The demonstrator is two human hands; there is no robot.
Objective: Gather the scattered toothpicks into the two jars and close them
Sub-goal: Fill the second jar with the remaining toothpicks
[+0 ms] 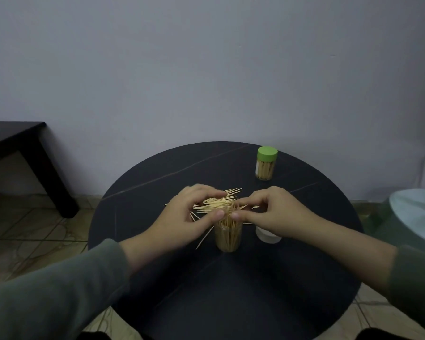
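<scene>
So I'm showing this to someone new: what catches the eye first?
Both hands meet mid-table over an open jar bristling with toothpicks: left hand and right hand pinch at its mouth. Behind them lies a loose pile of toothpicks; a green-lidded jar stands closed at the far right.

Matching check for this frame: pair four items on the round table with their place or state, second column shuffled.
Things:
1. green-lidded jar
2. open jar
3. white lid
4. loose toothpicks

Places or states:
A. lying flat on the table beyond the open jar
B. closed, at the far right of the table
C. partly hidden under the right hand
D. uncapped, toothpicks standing in it, between both hands

Pairs: 1-B, 2-D, 3-C, 4-A
</scene>
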